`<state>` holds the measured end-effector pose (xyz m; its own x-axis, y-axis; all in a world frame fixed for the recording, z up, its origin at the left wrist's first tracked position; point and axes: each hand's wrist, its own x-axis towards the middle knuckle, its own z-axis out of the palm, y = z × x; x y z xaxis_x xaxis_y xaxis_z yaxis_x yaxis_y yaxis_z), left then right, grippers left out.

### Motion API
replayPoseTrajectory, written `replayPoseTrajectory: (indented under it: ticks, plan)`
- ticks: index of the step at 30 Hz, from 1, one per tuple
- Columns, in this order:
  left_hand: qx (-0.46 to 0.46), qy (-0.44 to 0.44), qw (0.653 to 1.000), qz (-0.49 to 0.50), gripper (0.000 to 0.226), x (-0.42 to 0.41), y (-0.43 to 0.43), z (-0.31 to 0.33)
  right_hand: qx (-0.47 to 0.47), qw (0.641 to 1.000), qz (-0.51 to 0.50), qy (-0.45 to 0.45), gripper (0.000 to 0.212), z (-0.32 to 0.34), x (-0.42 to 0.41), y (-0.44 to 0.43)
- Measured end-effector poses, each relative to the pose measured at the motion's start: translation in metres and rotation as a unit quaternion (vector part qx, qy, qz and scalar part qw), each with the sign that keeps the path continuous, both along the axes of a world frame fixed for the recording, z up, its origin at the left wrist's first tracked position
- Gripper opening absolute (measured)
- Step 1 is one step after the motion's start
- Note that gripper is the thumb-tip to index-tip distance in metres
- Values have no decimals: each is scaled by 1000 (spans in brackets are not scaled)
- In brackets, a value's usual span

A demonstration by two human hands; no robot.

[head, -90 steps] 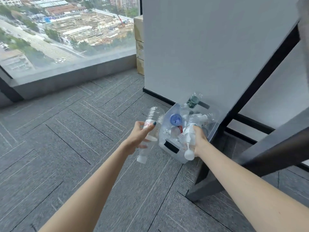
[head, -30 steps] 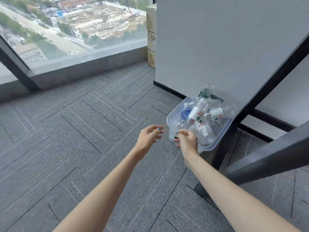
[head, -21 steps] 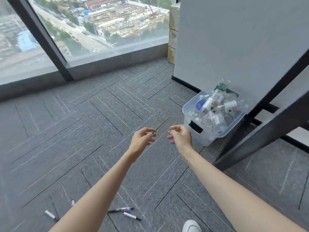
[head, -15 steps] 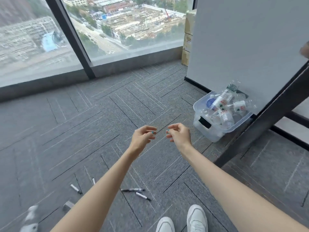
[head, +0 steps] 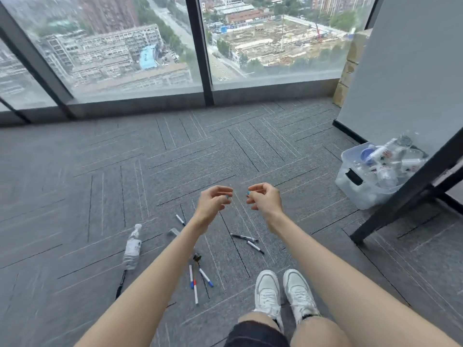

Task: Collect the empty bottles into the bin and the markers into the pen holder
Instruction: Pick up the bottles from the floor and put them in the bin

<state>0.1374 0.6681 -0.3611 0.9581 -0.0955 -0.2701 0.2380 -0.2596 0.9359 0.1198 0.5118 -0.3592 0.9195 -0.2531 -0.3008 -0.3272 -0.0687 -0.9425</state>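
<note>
- One clear bottle (head: 132,247) lies on its side on the grey carpet (head: 75,184), to the left of my left forearm, cap end pointing away from me.
- Markers scattered on the carpet in front of my shoes: a black one (head: 244,237) and a white one with dark cap (head: 255,247) just beside each other under my right forearm; one more (head: 180,219) near my left wrist.
- Closer to me, a loose cluster: a blue-capped marker (head: 206,277), a white one with red and blue bands (head: 193,284), crossing or touching, I cannot tell which.
- Another dark marker (head: 120,284) lies just below the bottle's base.
- A small grey object (head: 173,231) sits by my left forearm, too blurred to name.
- Bin (head: 350,186), clear plastic, stands well off to the right against the wall (head: 400,71), beside a black slanted frame leg (head: 400,194); it is heaped with empty bottles (head: 385,159).
- Left hand (head: 213,204) hangs in the air over the markers, fingers loosely curled, holding nothing.
- Right hand (head: 263,200) alongside it, near but apart, fingers curled inward the same way, empty.
- My white shoes (head: 283,294) side by side at the bottom; window (head: 150,46) ahead, city below.
</note>
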Motion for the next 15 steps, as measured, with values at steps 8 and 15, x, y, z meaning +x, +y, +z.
replayPoseTrajectory:
  ticks: [8,15]
  plan:
    - [-25,32,995,90,28,-17,101,-15,-34,993,107,42,8,-17,6,94]
    - [-24,62,984,163,28,-5,196,-81,-103,963,226,105,6,-88,50,173]
